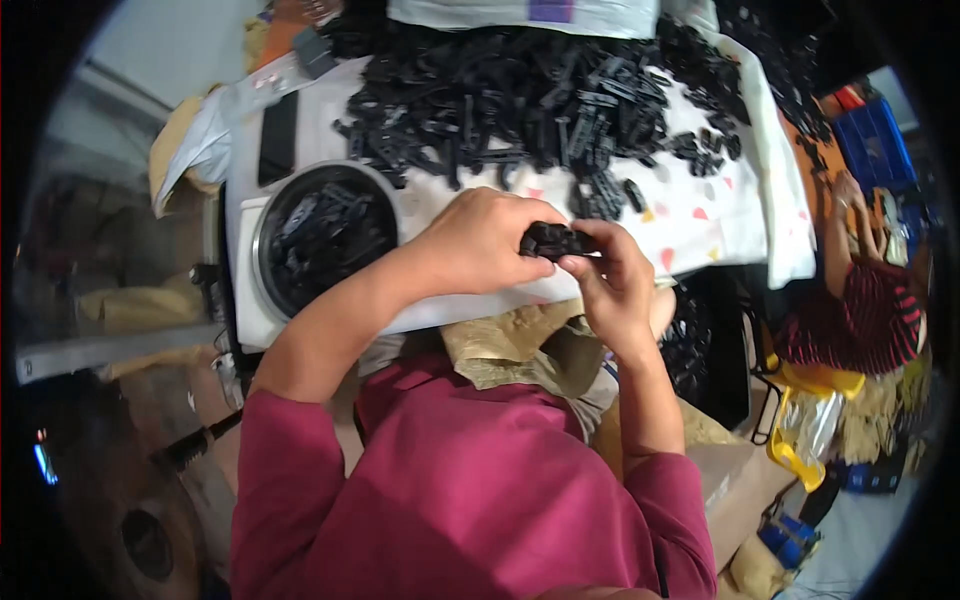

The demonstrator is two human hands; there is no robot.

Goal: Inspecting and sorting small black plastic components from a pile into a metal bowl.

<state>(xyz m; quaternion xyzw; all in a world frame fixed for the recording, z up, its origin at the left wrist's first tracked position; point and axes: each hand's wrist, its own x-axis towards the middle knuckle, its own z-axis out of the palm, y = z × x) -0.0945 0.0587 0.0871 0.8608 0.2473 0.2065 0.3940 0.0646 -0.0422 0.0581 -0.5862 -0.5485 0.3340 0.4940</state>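
Between my two hands, just past the table's near edge, is a small black plastic part [556, 241]. My left hand [482, 240] grips its left end with thumb and fingers. The fingers of my right hand [618, 283] pinch its right end. What kind of part it is I cannot make out, as my fingers cover its ends. Beyond my hands a big heap of black plastic pieces [500, 100] spreads over the white patterned cloth [690, 215]. To the left of my left hand stands a round metal bowl [262, 262] with similar black pieces in it.
A dark phone [279, 138] lies behind the bowl. A white bag [520, 12] rests at the heap's far side. On the right another person [850, 310] in a striped top works beside a blue crate [874, 143] and a yellow chair [818, 380]. A black bin [715, 350] stands right of my knees.
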